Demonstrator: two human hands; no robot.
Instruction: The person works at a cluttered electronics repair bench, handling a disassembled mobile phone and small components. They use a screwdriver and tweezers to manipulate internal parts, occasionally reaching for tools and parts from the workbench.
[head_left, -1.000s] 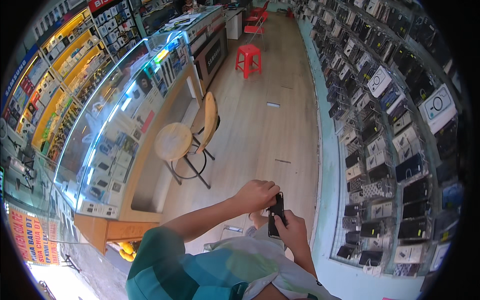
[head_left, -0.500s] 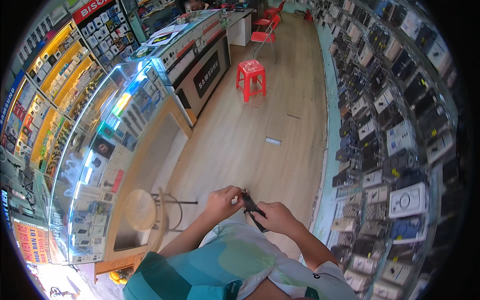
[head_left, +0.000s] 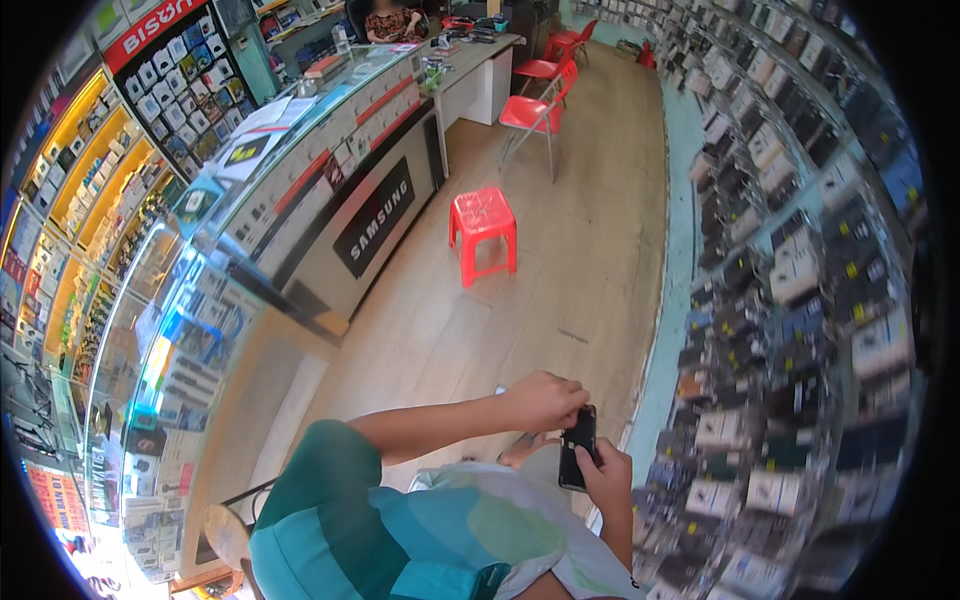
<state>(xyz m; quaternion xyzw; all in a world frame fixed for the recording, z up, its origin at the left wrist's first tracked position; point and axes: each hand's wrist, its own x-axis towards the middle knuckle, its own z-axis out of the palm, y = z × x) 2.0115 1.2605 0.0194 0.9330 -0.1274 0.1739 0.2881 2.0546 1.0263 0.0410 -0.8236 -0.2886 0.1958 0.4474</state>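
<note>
A black phone [head_left: 576, 455] is held upright in front of my body, close to the right-hand wall. My right hand [head_left: 608, 478] grips its lower part, with the thumb lying across the dark face. At its top end, the fingers of my left hand [head_left: 548, 402] are pinched together against the edge. Whether something small sits between those left fingertips is hidden.
On the floor ahead stands a red plastic stool [head_left: 484, 215], with red folding chairs [head_left: 537, 112] behind it. Glass display counters [head_left: 345, 215] run along the left. Packaged accessories [head_left: 790, 265] hang down the right wall. A seated person [head_left: 393, 22] is at the far desk.
My hands and the phone have shifted to the right in view, and my left arm now reaches further across. The stool and counters appear closer. A seated person has come into view.
</note>
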